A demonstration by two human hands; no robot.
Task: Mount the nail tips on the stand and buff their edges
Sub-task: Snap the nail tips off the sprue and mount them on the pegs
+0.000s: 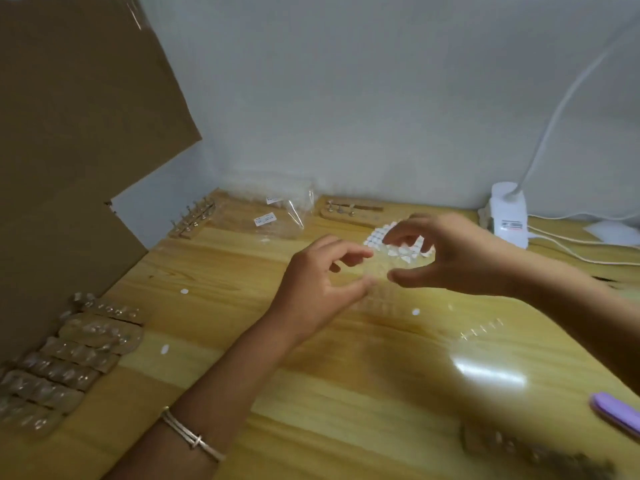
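Observation:
Over the middle of the table I hold a clear sheet of white adhesive dots (398,249) between both hands. My left hand (322,282) pinches its near left edge with thumb and forefinger. My right hand (446,254) curls over the sheet from the right, fingertips on the white dots and thumb at the lower edge. Several wooden stands carrying clear nail tips (86,344) lie in a row at the left. Another stand with tips (526,452) lies blurred at the bottom right, beside a purple nail file (620,414).
Two wooden stands with bare metal pegs (194,220) (349,209) sit at the back, with clear plastic bags (277,216) between them. A white lamp base (509,216) with cables stands at the back right. Brown cardboard (69,133) walls the left side. Loose white dots (184,291) lie on the wood.

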